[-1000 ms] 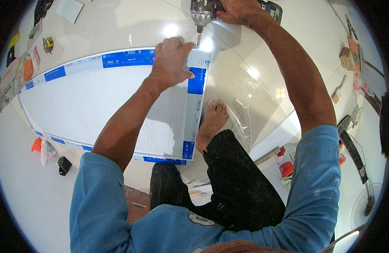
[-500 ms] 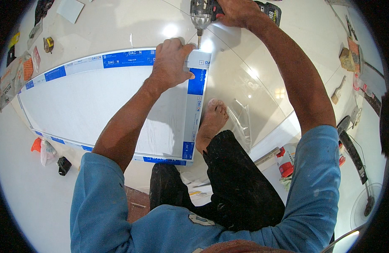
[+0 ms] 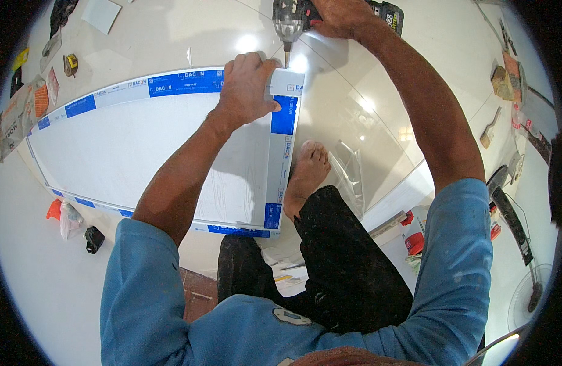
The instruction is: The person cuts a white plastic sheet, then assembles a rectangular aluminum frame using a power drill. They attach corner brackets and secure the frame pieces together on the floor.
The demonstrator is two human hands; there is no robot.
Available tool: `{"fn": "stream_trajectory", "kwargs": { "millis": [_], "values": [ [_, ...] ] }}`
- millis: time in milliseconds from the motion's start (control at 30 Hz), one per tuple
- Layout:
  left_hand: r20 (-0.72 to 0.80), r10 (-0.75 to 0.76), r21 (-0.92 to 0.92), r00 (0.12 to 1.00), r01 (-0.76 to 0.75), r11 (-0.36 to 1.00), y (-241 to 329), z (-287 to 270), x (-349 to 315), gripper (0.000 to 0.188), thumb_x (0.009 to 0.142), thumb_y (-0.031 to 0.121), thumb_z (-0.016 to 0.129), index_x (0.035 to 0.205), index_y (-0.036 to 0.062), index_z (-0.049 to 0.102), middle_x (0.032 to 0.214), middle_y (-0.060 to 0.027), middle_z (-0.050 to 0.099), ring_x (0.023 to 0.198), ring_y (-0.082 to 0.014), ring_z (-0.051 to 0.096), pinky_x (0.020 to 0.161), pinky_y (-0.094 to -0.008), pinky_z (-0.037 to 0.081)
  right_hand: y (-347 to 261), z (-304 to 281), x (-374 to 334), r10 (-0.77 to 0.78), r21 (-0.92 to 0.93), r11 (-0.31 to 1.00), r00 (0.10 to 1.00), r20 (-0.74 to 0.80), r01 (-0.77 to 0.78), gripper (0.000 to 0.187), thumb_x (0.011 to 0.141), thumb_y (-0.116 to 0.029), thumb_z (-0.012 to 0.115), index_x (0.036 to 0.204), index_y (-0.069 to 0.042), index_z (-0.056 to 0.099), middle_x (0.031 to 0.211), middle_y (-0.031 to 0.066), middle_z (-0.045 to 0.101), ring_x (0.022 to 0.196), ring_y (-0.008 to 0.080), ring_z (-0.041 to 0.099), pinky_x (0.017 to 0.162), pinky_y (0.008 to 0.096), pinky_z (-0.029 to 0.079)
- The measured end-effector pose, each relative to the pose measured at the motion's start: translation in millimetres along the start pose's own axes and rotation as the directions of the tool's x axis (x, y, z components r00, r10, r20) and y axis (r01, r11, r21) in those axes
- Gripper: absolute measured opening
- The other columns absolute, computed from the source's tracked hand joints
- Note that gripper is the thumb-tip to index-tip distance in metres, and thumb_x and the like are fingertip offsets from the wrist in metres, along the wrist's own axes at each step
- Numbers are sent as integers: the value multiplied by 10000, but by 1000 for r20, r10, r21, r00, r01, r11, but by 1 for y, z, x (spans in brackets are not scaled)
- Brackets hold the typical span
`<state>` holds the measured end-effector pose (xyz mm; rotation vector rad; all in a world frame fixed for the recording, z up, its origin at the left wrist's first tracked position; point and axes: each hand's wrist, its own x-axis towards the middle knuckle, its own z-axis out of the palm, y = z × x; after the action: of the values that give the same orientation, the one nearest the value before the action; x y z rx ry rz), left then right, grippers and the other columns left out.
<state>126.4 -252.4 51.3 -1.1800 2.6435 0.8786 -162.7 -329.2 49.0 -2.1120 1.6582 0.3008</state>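
Framed white panel point(image 3: 122, 146) lies beneath the left hand point(image 3: 247, 88), half-closed over its far edge, presumably bracing it against the bit point(image 3: 287, 58). Ahead and rightward, the right hand point(image 3: 340, 18) wraps around the power drill point(image 3: 288, 23), apparently to aim at that edge.

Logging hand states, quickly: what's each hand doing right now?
Left hand: closed over the blue-and-white frame near its corner.
Right hand: closed, holding the power drill.
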Motion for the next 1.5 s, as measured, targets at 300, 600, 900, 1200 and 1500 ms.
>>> {"fn": "stream_trajectory", "kwargs": {
  "millis": [300, 600, 900, 1200, 1500],
  "values": [
    [29, 7, 108, 1000, -10, 994, 3, -3, 1, 922, 639, 426, 1019, 1461, 223, 654, 1289, -131, 616, 1246, -331, 561, 1068, -480, 437, 2, 1, -8, 114, 33, 993, 993, -9, -113, 570, 848, -336, 825, 1227, 21, 591, 1102, 254, 754, 1105, 421, 725, 1001, 505, 561],
    [211, 16, 143, 977, -47, 989, -6, 16, -3, 956, 683, 534, 976, 1490, 169, 616, 1400, -224, 603, 1341, -435, 551, 1129, -617, 434, -6, 45, -142, 641, 601, 583, 764, 73, -547, 554, 874, -286, 811, 1320, -13, 629, 1126, 179, 761, 1000, 334, 737, 901, 455, 605],
    [-147, 240, 169, 960, -214, 962, -16, 38, -35, 945, 745, 416, 933, 1547, 98, 548, 1533, -243, 532, 1471, -464, 442, 1212, -609, 362, -36, 172, -301, 621, 534, 677, 783, -43, -507, 321, 812, -260, 846, 1049, -58, 770, 951, 124, 797, 883, 252, 751, 825, 425, 613],
    [192, 577, -121, 794, -564, 817, 45, 153, -319, 994, 833, 428, 873, 1637, 25, 449, 1731, -204, 375, 1642, -379, 268, 1360, -561, 187, -98, 224, -386, 767, 771, 426, 640, -31, -474, 496, 797, -314, 873, 1182, -24, 756, 1078, 160, 798, 1014, 288, 745, 904, 429, 598],
    [55, 605, 94, 795, -607, 789, 21, 166, -322, 787, 893, 200, 772, 1623, 143, 484, 1693, -162, 454, 1596, -367, 378, 1327, -594, 259, -212, 169, -464, 825, 413, 559, 532, -190, -719, 452, 877, -256, 755, 1151, 92, 664, 1098, 320, 744, 1088, 488, 722, 952, 518, 591]
  ]
}}
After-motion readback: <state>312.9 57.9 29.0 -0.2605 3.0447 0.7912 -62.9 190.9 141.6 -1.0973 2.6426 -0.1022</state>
